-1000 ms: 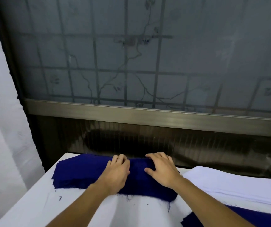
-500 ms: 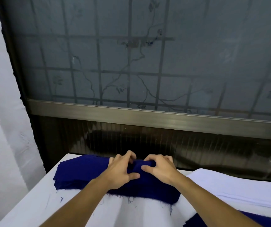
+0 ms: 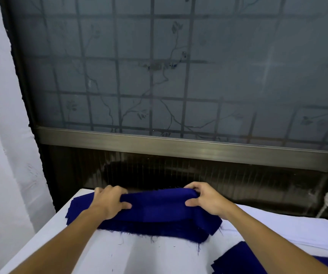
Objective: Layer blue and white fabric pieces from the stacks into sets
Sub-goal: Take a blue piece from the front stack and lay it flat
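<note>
- Lying closest, at the bottom right, is a loose blue piece [image 3: 236, 258] on the white table [image 3: 135, 258].
- Next comes the blue stack [image 3: 155, 230]: deep navy, frayed thready edges. The white stack [image 3: 289, 228] sits just beside it on the right.
- Left hand [image 3: 107, 202] and right hand [image 3: 206, 200] each pinch an end of the top blue sheet [image 3: 159, 204], thumbs in front, holding it bunched above the stack.
- Frosted window [image 3: 179, 76] behind.

Frosted gridded window [image 3: 179, 76] above white table [image 3: 129, 258]
</note>
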A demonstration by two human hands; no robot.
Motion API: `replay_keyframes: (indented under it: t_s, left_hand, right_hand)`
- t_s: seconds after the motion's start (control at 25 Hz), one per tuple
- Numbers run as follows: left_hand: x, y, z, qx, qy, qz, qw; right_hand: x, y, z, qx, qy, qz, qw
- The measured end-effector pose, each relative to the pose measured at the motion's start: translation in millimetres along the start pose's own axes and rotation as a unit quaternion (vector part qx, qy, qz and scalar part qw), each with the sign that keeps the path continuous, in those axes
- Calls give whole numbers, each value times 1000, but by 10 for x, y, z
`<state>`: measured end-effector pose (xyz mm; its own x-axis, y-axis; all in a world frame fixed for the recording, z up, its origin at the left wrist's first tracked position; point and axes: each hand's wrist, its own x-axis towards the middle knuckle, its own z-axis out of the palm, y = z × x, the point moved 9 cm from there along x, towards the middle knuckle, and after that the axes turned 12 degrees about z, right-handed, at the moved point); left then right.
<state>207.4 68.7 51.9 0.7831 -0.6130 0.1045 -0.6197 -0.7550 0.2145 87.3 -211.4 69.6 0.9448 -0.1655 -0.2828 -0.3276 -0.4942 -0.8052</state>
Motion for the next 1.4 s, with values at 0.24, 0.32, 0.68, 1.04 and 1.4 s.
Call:
replay_keyframes:
  t_s: [0.24, 0.32, 0.68, 1.04, 1.4]
  left_hand:
    - [-420, -265, -345, -107, 68, -68, 990]
    - [-516, -185, -506, -195, 96, -55, 975]
    - [-1104, 365, -640, -348, 199, -46, 915]
    - [-1799, 838, -88, -355, 198, -60, 912]
    - [-2434, 866, 706, -331, 85, -81, 936]
  right_hand:
    - [-383, 154, -353, 51, 47, 15, 997]
    - [-553, 194, -473, 69, 60, 14, 996]
    - [-1485, 688, -829, 181, 146, -6, 972]
    - [-2431, 1308, -783, 120, 238, -3, 964]
    - [-2907, 2198, -196, 37, 231, 46, 971]
